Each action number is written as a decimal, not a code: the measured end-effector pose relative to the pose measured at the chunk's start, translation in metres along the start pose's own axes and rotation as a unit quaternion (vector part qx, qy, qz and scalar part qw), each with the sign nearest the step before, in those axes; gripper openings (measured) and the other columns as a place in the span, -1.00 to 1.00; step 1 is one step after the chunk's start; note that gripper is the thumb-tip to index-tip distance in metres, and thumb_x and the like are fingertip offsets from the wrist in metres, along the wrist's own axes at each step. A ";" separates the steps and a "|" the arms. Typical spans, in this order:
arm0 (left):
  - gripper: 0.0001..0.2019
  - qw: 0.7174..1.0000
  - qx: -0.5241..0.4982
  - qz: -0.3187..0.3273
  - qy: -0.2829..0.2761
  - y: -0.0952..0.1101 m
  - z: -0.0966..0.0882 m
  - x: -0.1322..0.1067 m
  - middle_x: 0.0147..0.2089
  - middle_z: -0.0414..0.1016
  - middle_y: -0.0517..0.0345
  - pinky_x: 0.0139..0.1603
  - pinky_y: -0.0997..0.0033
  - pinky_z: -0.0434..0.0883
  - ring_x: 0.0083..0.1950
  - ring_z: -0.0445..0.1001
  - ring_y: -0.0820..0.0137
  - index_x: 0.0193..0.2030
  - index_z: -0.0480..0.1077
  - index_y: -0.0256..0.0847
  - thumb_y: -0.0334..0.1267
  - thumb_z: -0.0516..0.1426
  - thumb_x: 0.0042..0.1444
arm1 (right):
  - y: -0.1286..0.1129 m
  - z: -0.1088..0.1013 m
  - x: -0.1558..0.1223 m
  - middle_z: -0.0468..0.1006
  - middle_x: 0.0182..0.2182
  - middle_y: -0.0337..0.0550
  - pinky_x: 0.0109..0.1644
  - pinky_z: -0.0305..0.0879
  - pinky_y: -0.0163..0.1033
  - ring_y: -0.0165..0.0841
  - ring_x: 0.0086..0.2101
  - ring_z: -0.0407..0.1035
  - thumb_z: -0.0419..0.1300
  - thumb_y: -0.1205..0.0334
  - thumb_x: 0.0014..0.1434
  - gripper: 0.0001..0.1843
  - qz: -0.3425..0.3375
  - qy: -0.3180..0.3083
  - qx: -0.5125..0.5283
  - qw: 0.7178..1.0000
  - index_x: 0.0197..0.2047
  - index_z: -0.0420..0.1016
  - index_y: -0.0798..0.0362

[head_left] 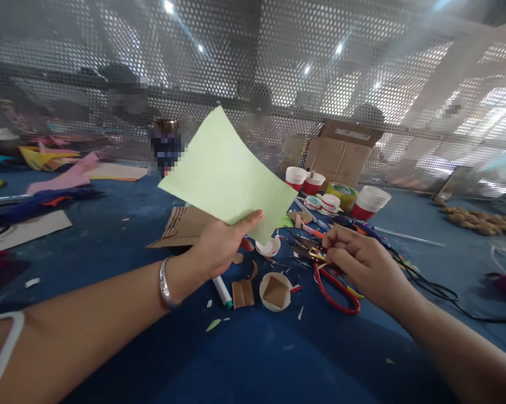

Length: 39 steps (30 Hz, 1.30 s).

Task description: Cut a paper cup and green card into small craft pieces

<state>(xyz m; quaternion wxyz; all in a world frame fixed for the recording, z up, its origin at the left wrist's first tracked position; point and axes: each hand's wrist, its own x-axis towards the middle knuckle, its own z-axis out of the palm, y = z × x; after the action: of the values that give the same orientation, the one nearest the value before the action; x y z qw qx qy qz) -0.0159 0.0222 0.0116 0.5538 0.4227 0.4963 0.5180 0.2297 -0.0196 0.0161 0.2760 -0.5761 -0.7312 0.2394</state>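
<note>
A light green sheet of paper (231, 174) is held up above the table by my left hand (223, 241), its thumb pressed on the near face and the other fingers mostly hidden behind. To the right, my right hand (358, 255) has its fingers curled together at the pivot of a pair of red-handled scissors (337, 294). One handle loop shows below the hand, and the blades point left among scraps. Between the hands lie a round white lid (266, 302) with a square brown cardboard piece (277, 291), another cardboard piece (243, 294) and a white marker (223, 292).
Paper cups (369, 201), yellow tape (341, 195) and a cardboard box (340, 154) stand behind my right hand. Coloured paper (69, 175) lies at the left. A black cable (438, 294) and a brown beaded object (482, 220) are at the right. A perforated screen (253, 67) rises behind the blue table.
</note>
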 end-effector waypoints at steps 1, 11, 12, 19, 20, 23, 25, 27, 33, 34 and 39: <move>-0.71 1.000 -0.007 -0.006 -0.009 0.001 0.001 -0.001 -0.08 0.58 0.03 -0.63 0.47 0.32 -0.43 0.48 0.43 -0.17 0.53 -0.20 -0.12 0.37 0.02 | -0.001 0.001 0.000 0.32 -0.59 -0.36 -0.40 0.13 -0.30 -0.42 -0.52 0.21 0.02 0.23 0.28 -0.86 -0.001 0.005 0.012 1.000 -0.33 0.31 0.00; -0.59 0.986 -0.070 -0.043 -0.144 -0.001 0.005 -0.010 -0.12 0.62 0.00 -0.39 0.32 0.51 -0.26 0.59 0.24 0.12 0.44 -0.15 -0.01 0.21 0.20 | -0.006 0.002 0.004 0.32 -0.55 -0.32 -0.49 0.03 -0.35 -0.48 -0.55 0.13 0.11 0.00 0.33 -0.65 0.042 0.000 0.129 0.991 -0.40 0.34 0.05; -0.58 0.991 -0.054 -0.047 -0.114 -0.001 0.004 -0.008 -0.17 0.62 0.03 -0.45 0.36 0.45 -0.35 0.57 0.29 0.10 0.46 -0.15 0.01 0.22 0.18 | -0.005 0.003 0.005 0.31 -0.56 -0.32 -0.51 0.00 -0.36 -0.50 -0.56 0.11 0.13 -0.03 0.32 -0.63 0.055 -0.007 0.148 0.987 -0.40 0.35 0.05; -0.64 0.997 -0.023 -0.076 -0.027 0.000 -0.001 0.002 -0.34 0.51 0.16 -0.61 0.50 0.08 -0.57 0.33 0.53 -0.16 0.49 -0.18 0.00 0.35 0.00 | -0.005 0.005 0.008 0.43 -0.52 -0.30 -0.57 0.08 -0.44 -0.52 -0.59 0.22 0.26 -0.13 0.21 -0.61 0.134 -0.035 0.321 0.937 -0.31 0.33 0.03; -0.66 0.996 -0.027 -0.073 -0.031 0.001 0.000 0.001 -0.38 0.49 0.19 -0.60 0.51 0.09 -0.56 0.34 0.53 -0.20 0.48 -0.18 0.00 0.35 0.00 | -0.006 0.005 0.008 0.47 -0.52 -0.28 -0.57 0.09 -0.44 -0.53 -0.60 0.22 0.25 -0.13 0.22 -0.61 0.133 -0.041 0.326 0.935 -0.30 0.32 0.03; -0.71 0.996 -0.038 -0.069 -0.041 0.004 0.002 -0.002 -0.47 0.46 0.25 -0.61 0.53 0.09 -0.59 0.31 0.55 -0.28 0.47 -0.17 -0.03 0.35 0.03 | -0.008 0.002 0.008 0.52 -0.52 -0.24 -0.58 0.06 -0.45 -0.55 -0.63 0.19 0.20 -0.14 0.27 -0.61 0.126 -0.049 0.330 0.934 -0.30 0.29 0.03; -0.77 0.995 -0.045 -0.077 -0.054 0.005 0.004 -0.005 -0.48 0.48 0.27 -0.60 0.54 0.13 -0.61 0.29 0.57 -0.28 0.48 -0.17 -0.08 0.33 0.06 | -0.010 0.001 0.008 0.50 -0.50 -0.26 -0.56 0.06 -0.46 -0.54 -0.60 0.20 0.20 -0.12 0.28 -0.63 0.120 -0.033 0.348 0.929 -0.28 0.29 0.02; -0.82 0.992 -0.049 -0.093 -0.070 0.005 0.004 -0.007 -0.44 0.54 0.23 -0.55 0.53 0.22 -0.56 0.36 0.55 -0.25 0.50 -0.16 -0.14 0.31 0.09 | -0.011 0.002 0.007 0.42 -0.50 -0.32 -0.55 0.04 -0.47 -0.54 -0.57 0.15 0.22 -0.10 0.28 -0.66 0.108 -0.015 0.376 0.920 -0.21 0.30 0.00; -0.84 0.979 -0.043 -0.161 -0.117 0.006 0.010 -0.017 -0.51 0.56 0.17 -0.44 0.45 0.32 -0.51 0.44 0.44 -0.27 0.57 -0.16 -0.13 0.30 0.10 | -0.010 0.014 0.004 0.21 -0.50 -0.39 -0.57 0.01 -0.43 -0.53 -0.57 0.02 0.22 0.00 0.31 -0.70 0.065 0.003 0.381 0.922 0.01 0.34 -0.04; -0.83 0.976 -0.045 -0.171 -0.124 0.006 0.011 -0.018 -0.52 0.56 0.16 -0.43 0.44 0.33 -0.52 0.43 0.44 -0.28 0.57 -0.17 -0.12 0.31 0.09 | -0.010 0.016 0.004 0.20 -0.52 -0.40 -0.58 0.01 -0.42 -0.53 -0.58 0.02 0.19 0.01 0.33 -0.72 0.059 0.000 0.374 0.926 0.00 0.34 -0.04; -0.85 0.971 -0.050 -0.166 -0.166 0.006 0.011 -0.023 -0.45 0.64 0.09 -0.29 0.40 0.43 -0.46 0.49 0.41 -0.30 0.61 -0.16 -0.15 0.33 0.05 | -0.015 0.020 0.004 0.23 -0.45 -0.39 -0.61 -0.01 -0.42 -0.57 -0.61 0.04 0.16 0.08 0.36 -0.84 0.032 0.019 0.397 0.917 -0.08 0.30 -0.06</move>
<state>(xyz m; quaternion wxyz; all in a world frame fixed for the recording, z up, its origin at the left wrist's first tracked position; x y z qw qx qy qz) -0.0050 0.0006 0.0218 0.7274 0.3861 0.4338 0.3655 0.2044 -0.0201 0.0120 0.4880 -0.4467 -0.5517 0.5079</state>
